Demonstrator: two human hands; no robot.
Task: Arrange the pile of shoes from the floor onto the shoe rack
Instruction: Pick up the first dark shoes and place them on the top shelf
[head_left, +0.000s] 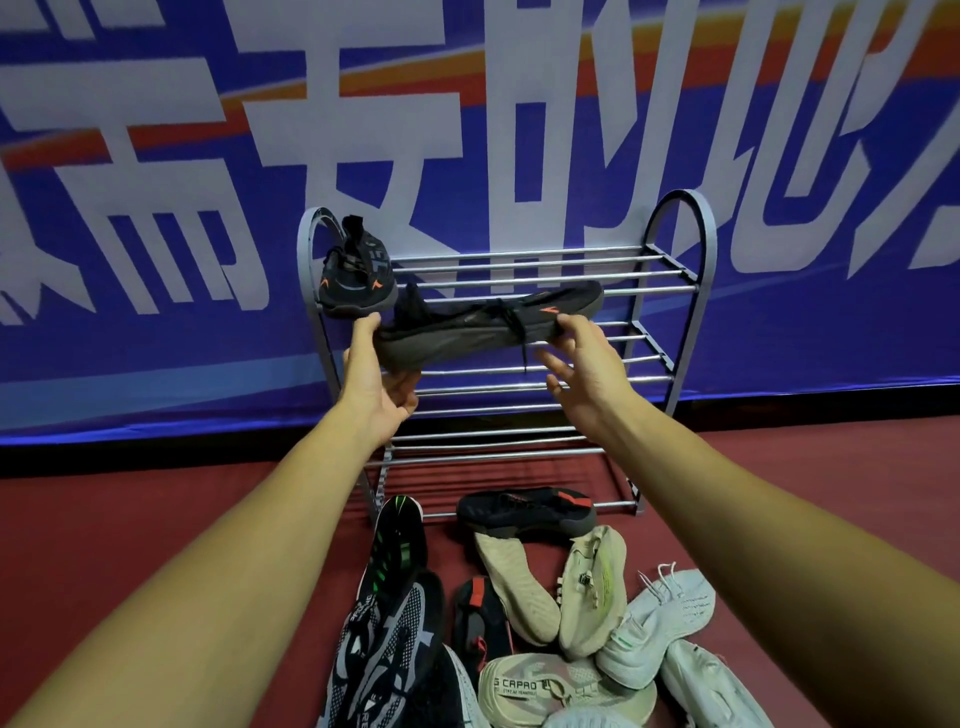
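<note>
A grey metal shoe rack (691, 270) with three tiers of rods stands against the banner wall. One black shoe with orange marks (353, 275) sits at the left end of the top tier. Its matching black shoe (467, 325) is held sideways in front of the top tier. My left hand (376, 379) grips its heel end from below. My right hand (582, 364) touches its toe end with spread fingers. A pile of shoes (519, 613) lies on the red floor in front of the rack.
The pile holds black, black-and-grey, beige and white shoes; one black shoe with a red tab (524, 512) lies against the rack's lowest tier. A large blue banner (156, 208) covers the wall behind. Red floor (130, 519) spreads to both sides.
</note>
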